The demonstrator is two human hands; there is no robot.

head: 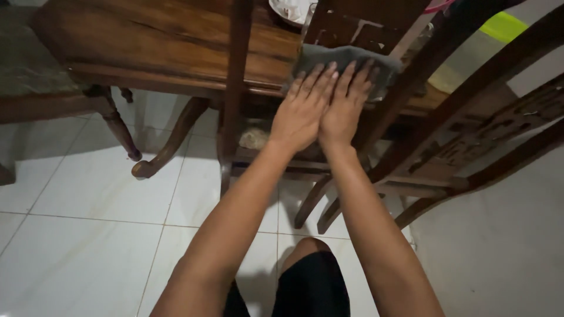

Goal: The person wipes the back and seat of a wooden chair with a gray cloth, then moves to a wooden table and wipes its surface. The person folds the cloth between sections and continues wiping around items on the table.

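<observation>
**Both palms flat on a grey cloth at the wooden surface's edge**

Black shorts [311, 287] and a bare knee sit lowest in view, over glossy white floor tiles [88, 235] with thin grout lines. Two bare forearms stretch forward from there. Left hand [302, 108] and right hand [346, 103] lie side by side, touching along their inner edges, fingers straight and slightly fanned, palms pressed flat. Under the fingertips lies a soft, rumpled grey cloth [352, 58], draped on the rim of a dark, polished wooden surface [153, 35] with visible grain. Below the wrists stands a carved wooden chair [241, 117] with curved legs. Right of the right hand, another dark chair [493, 129] shows a pierced back. Beyond the cloth, a white plate [288, 9] rests on the surface.
</observation>
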